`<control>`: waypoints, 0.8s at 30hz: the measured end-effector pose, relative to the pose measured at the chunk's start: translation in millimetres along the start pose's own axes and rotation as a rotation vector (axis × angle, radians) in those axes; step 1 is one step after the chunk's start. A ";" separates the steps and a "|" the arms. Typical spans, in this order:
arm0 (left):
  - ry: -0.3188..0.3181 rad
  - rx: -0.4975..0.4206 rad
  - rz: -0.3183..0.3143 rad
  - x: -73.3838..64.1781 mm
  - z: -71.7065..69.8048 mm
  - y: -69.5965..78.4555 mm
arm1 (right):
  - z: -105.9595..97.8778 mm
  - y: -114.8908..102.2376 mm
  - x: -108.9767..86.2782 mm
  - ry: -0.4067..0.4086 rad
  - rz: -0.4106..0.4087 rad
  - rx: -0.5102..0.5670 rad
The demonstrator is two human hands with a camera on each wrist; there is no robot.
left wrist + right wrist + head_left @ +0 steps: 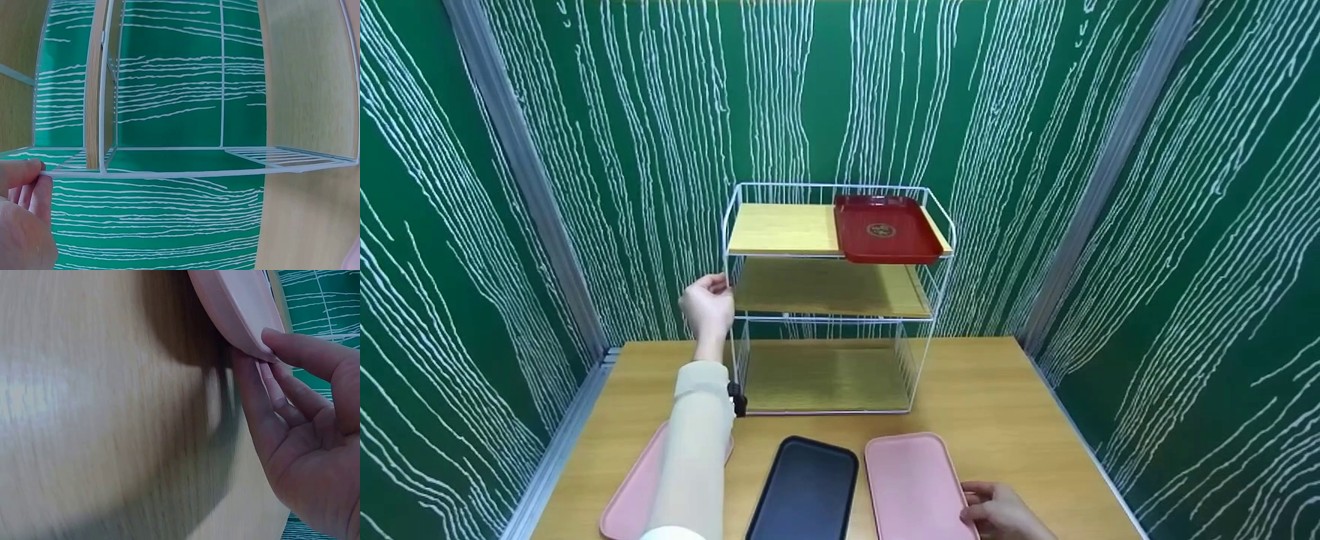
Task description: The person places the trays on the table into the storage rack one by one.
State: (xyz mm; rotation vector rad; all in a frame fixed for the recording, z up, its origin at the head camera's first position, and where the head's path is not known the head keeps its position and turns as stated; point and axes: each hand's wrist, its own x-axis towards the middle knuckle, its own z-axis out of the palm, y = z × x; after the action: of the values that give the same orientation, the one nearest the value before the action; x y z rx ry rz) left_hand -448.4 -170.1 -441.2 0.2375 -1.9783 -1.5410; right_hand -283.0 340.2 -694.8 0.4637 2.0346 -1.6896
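Observation:
A white wire rack [729,334] with three wood-coloured shelves stands at the back of the table. My left hand [709,307] pinches its left front post between thumb and fingers, at middle-shelf height; the left wrist view shows the fingertips [35,169] on the white wire. In front of the rack, my right hand [1003,513] holds a pink tray [919,480] by its right edge. The thumb lies on the rim and the fingers pass beneath, as the right wrist view shows; a shadow falls on the table below the tray [239,312].
A dark red tray [889,229] lies on the right of the top shelf, its front edge overhanging. On the table [1035,420] are a black tray [808,487] and another pink tray [634,487], partly hidden under my left sleeve. Green walls with white lines surround the table.

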 end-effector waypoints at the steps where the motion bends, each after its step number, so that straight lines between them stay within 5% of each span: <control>1: 0.000 -0.001 -0.004 0.0 -0.1 -0.2 | -0.7 -0.3 -0.6 -0.013 0.002 0.012; 17: 0.004 0.013 -0.011 0.1 0.0 -0.9 | -13.0 -4.0 -4.0 -0.086 -0.010 0.129; 24: 0.019 0.001 0.003 -0.5 0.8 -1.3 | -20.1 -11.2 -4.8 -0.084 -0.127 0.013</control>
State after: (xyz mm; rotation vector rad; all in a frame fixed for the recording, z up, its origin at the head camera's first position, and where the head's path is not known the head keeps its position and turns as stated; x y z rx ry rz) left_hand -448.8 -169.6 -442.6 0.2488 -1.9645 -1.5306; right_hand -287.4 357.9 -680.0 0.2671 2.0309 -1.7661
